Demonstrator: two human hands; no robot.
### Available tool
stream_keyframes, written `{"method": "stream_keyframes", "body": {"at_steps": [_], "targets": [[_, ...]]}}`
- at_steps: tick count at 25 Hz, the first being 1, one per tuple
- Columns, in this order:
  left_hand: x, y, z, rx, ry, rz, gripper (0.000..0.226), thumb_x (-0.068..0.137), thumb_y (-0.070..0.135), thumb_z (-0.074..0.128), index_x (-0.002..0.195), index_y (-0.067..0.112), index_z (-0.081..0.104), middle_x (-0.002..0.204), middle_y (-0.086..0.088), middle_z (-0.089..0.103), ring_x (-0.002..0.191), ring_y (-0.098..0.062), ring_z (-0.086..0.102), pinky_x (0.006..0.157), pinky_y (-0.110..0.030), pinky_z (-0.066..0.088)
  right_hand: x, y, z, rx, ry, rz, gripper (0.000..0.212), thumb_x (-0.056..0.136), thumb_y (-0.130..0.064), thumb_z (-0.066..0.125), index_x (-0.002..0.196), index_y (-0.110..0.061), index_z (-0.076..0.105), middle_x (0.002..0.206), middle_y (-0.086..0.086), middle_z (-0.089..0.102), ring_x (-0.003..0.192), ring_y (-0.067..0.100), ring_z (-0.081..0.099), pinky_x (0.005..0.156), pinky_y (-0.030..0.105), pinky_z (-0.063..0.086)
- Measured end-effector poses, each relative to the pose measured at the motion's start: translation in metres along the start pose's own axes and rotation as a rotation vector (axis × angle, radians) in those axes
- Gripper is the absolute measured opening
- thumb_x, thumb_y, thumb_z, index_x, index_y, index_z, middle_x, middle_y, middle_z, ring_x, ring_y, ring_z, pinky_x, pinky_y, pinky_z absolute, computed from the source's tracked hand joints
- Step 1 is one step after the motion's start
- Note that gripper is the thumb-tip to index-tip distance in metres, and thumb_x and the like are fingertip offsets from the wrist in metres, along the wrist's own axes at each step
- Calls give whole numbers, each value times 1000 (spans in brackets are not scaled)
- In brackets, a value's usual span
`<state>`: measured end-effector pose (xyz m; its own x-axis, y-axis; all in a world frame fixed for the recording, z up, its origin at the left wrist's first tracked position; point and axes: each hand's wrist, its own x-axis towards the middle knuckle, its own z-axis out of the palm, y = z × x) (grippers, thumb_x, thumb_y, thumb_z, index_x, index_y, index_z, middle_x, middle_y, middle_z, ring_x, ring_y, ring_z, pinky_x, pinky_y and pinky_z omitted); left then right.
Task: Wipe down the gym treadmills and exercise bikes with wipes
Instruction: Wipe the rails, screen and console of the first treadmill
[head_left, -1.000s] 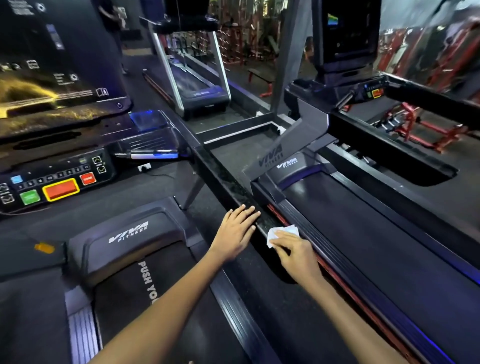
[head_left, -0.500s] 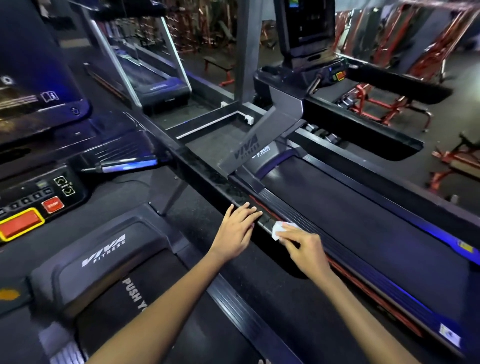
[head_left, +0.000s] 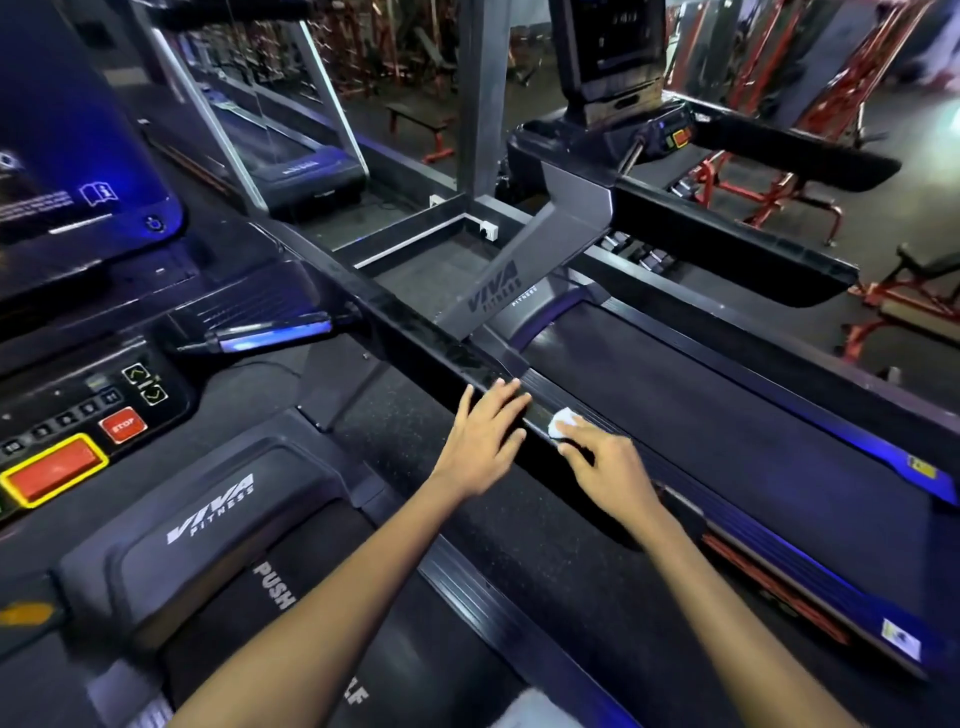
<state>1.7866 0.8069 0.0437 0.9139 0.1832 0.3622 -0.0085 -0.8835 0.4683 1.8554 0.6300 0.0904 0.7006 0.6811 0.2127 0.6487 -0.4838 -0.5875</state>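
Treadmill side rail (head_left: 613, 441) is what's getting cleaned right now, the ribbed strip running along the near edge of the belt (head_left: 727, 415) on the right-hand machine. The person's right hand (head_left: 602, 467) has a small crumpled white wipe (head_left: 563, 422) pinched under its fingertips and is pressing it down onto that rail, roughly a third of the way back from the front motor cover (head_left: 540, 312). Left hand (head_left: 485, 431) is holding nothing, fingers flat and spread, resting on the glossy black handrail (head_left: 415, 332) just beside the wipe, looks like it's there for balance. So it's mid-wipe on the rail, and plenty of it looks untouched in both directions. Next move probably wants steady downward pressure while sliding the wipe along the ribs, since those grooves likely trap dust. The wipe is pretty small and bunched, so refolding it might help.
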Motion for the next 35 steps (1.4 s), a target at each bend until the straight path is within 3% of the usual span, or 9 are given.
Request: {"method": "stream_keyframes", "body": {"at_steps": [2,5,13,18,21,23,27,31,35], "targets": [[7,-9,-8,27,-47,-133,56,97,43,33,146,15,34,156,-1,23,146,-18,9,116,-40,-6,6,-13,12,-87,-104,1,36,92,-13,56,128,-12,57,141,2,47,135,16,38,106,28,32],[13,-24,-16,90,-103,-178,51,101,38,36,148,20,28,157,2,19,147,-15,4,115,-40,-9,-3,-1,5,-117,-167,-30,43,94,-16,55,136,-21,49,146,-8,35,139,9,28,110,21,21],[14,-40,-15,-21,35,-115,56,94,44,20,137,22,50,143,6,45,139,-13,30,114,-49,7,37,-12,24,-126,-216,-108,48,93,-21,57,139,-26,44,145,-16,28,137,-3,18,111,17,14],[21,-60,-19,-56,115,21,42,97,28,33,125,11,59,128,-1,59,126,-13,43,116,-41,14,59,-6,22,28,-156,-89,40,88,-13,63,127,-21,59,138,-10,45,130,-3,33,111,25,30],[26,-66,-22,-105,140,35,40,97,23,35,124,6,58,125,-4,61,123,-11,45,114,-38,18,75,-27,44,-60,-289,-180,49,91,-20,59,138,-21,46,147,-13,30,138,0,20,110,10,11],[28,-76,-27,-84,121,21,41,97,24,35,126,7,57,130,-3,57,126,-11,44,116,-39,17,68,-19,42,-57,-308,-255,44,91,-17,58,134,-19,51,140,-17,28,135,-7,17,107,3,6],[41,-102,-39,30,89,-99,51,96,35,29,134,8,51,143,-5,47,137,-18,34,117,-40,12,78,-12,36,73,-177,-119,44,88,-13,63,130,-21,56,137,-15,36,131,-10,25,111,10,19],[47,-121,-47,134,5,-102,59,95,43,24,140,11,44,148,-5,39,141,-21,28,116,-41,9,98,-40,61,-27,-277,-186,52,90,-19,60,140,-20,44,147,-10,28,135,-3,14,111,17,15],[44,-127,-50,137,-48,-46,58,96,45,23,144,16,39,151,-3,35,142,-19,24,116,-41,8,93,-19,52,46,-221,-85,48,88,-16,63,134,-25,52,143,-12,37,135,1,31,113,29,28]]}}
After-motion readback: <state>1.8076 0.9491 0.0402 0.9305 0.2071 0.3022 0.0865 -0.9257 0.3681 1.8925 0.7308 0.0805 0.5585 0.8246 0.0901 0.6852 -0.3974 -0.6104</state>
